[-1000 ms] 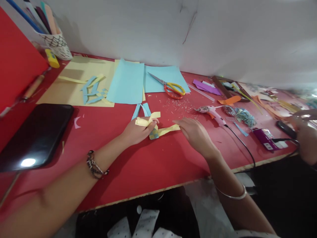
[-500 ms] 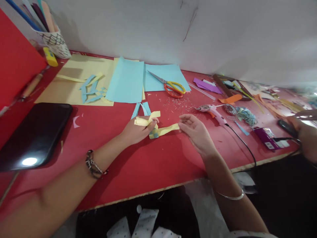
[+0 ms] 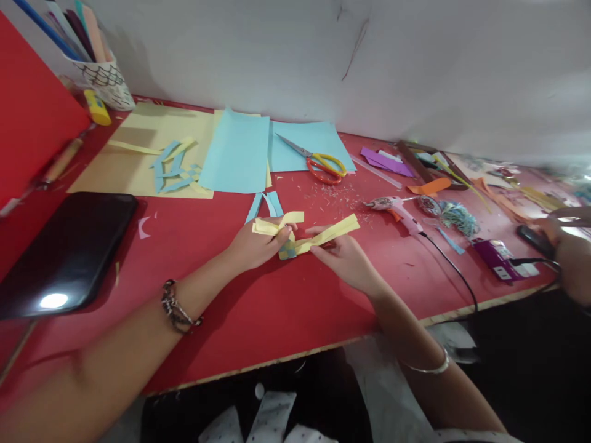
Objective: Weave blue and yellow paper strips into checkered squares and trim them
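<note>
Here on the red table [image 3: 277, 320], woven paper [image 3: 287, 252] juts from the left hand [image 3: 256, 246] pinching it; the right hand [image 3: 348, 263] grips its yellow strip [image 3: 340, 229], thumb below.

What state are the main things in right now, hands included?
Left hand: closed on the woven piece.
Right hand: at the yellow strips, grip unclear.
Woven piece: partly woven, ends loose.
Yellow strips: extending from the woven piece.
Scissors: lying down, blades look closed.
Glue gun: lying on its side, heat not visible.
Black slab: lying flat.
Patterned cup: upright, filled.
</note>
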{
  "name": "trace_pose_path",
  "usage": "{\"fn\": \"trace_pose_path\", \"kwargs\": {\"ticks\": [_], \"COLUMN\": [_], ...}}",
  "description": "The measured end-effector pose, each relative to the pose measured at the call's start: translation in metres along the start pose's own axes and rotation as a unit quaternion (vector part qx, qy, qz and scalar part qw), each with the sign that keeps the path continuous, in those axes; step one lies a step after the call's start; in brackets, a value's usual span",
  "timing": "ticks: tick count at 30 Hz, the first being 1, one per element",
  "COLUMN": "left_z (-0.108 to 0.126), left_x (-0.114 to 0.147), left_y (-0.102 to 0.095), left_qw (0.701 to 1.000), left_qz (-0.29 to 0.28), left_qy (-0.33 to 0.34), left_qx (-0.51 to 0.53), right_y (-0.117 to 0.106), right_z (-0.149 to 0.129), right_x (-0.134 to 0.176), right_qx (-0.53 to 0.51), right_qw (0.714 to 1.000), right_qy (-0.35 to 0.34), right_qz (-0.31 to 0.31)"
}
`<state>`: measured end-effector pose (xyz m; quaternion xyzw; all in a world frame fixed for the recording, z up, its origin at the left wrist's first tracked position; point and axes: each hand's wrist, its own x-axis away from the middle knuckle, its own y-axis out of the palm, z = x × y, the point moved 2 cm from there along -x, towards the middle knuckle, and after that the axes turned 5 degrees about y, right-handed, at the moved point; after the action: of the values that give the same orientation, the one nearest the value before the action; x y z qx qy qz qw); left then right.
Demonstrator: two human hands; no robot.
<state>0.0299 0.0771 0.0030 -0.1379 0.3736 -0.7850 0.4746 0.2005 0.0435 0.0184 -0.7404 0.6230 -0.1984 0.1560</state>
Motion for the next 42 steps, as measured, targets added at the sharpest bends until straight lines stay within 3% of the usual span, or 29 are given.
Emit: {"fn": "trace_pose_path", "kwargs": {"ticks": [4, 10, 18, 28, 37, 42], "left_z": [0.0, 0.002, 0.002, 0.0, 0.003, 0.002], "left_x": [0.0, 0.001, 0.0, 0.0, 0.0, 0.0], "left_y": [0.0, -0.002, -0.001, 0.0, 0.002, 0.004], "left_qw": [1.0, 0.999, 0.997, 0.996, 0.999, 0.997], "left_qz": [0.004, 0.008, 0.014, 0.008, -0.004, -0.004], "left_qy": [0.0, 0.03, 0.071, 0.092, 0.022, 0.058], "left_qx": [0.009, 0.02, 0.015, -0.013, -0.026, -0.053], "right_y": [0.001, 0.001, 0.013, 0.014, 0.019, 0.013], "right_z": [-0.006, -0.019, -0.031, -0.029, -0.027, -0.029], "right_x": [-0.001, -0.003, -0.007, -0.007, -0.006, -0.004], "right_qx": [0.089, 0.128, 0.23, 0.289, 0.255, 0.209], "right_qw": [0.995, 0.987, 0.964, 0.948, 0.952, 0.962], "right_qy": [-0.051, -0.099, -0.116, -0.125, -0.14, -0.133], "right_qz": [-0.011, -0.014, -0.057, -0.054, -0.091, -0.111]}}
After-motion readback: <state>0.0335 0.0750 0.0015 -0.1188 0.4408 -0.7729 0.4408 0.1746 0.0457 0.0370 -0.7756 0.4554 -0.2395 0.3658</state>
